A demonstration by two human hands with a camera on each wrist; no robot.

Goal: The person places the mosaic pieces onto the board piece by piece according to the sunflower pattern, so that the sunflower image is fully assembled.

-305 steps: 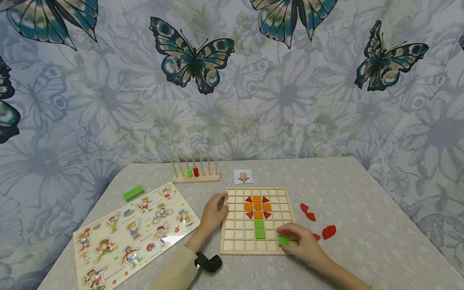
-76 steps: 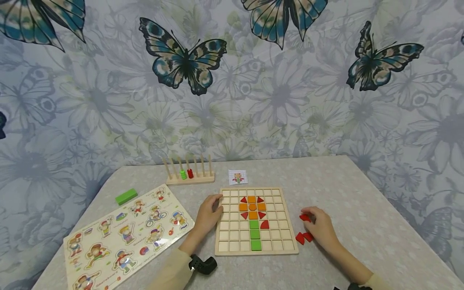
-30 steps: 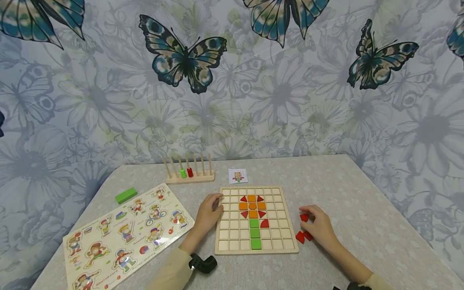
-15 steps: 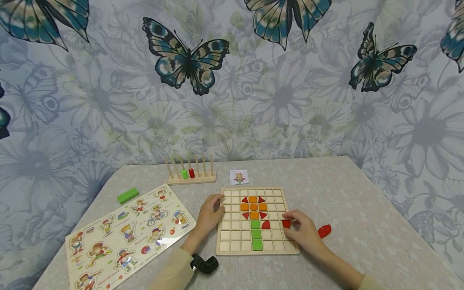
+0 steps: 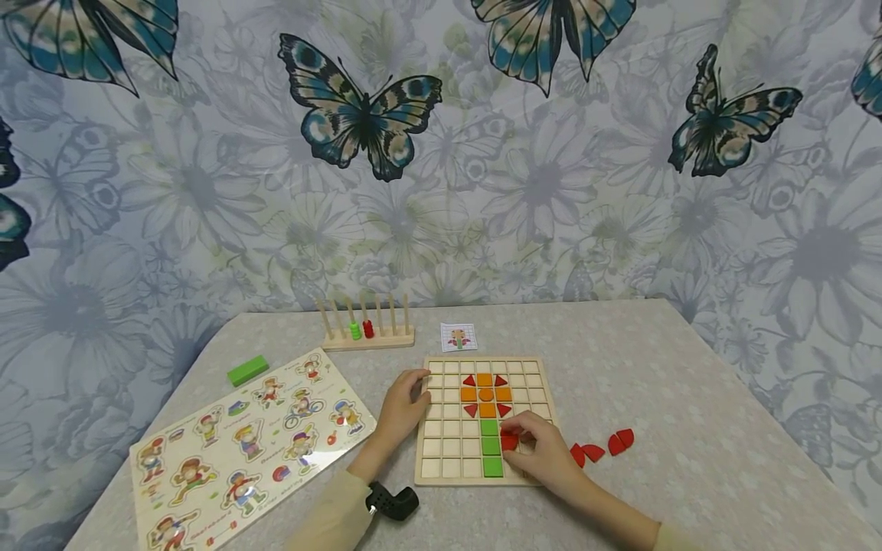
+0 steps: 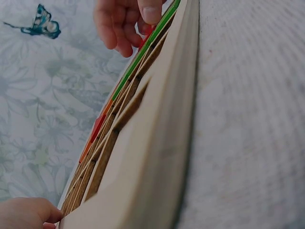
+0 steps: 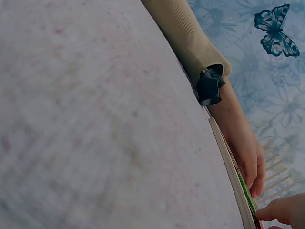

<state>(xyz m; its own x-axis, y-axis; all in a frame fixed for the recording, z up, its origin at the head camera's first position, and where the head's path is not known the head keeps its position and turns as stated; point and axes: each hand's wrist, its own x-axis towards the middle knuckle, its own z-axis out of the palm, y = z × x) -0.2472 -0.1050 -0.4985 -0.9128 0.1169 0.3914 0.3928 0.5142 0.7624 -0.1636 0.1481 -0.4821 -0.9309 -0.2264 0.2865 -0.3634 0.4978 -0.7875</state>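
Note:
My left hand [image 5: 403, 409] grips the left edge of a square wooden grid board [image 5: 441, 478]; in the left wrist view, the thumb of that left hand [image 6: 26, 212] lies at the frame's corner. Over the board's lower right part, my right hand [image 5: 544, 451] pinches a red curved-edge tile [image 5: 509, 442], right beside the green column. Its fingers partly cover the red there. The green square tiles [image 5: 491, 445] run down from a cross of orange tiles [image 5: 485, 379], with small red triangles [image 5: 501, 380] at the cross's corners. The right wrist view shows my right hand's fingertips [image 7: 274, 210] at the board's edge.
Several loose red tiles [image 5: 593, 453] lie right of the board. Behind it are a small pattern card [image 5: 458, 337] and a peg stand [image 5: 368, 340] with green and red beads. A picture puzzle board [image 5: 227, 459] and a green block [image 5: 248, 370] lie to the left.
A third green square and a red tile beside the column were added earlier. Since then my right hand has carried another red tile leftward onto the board. My left hand stays at the edge.

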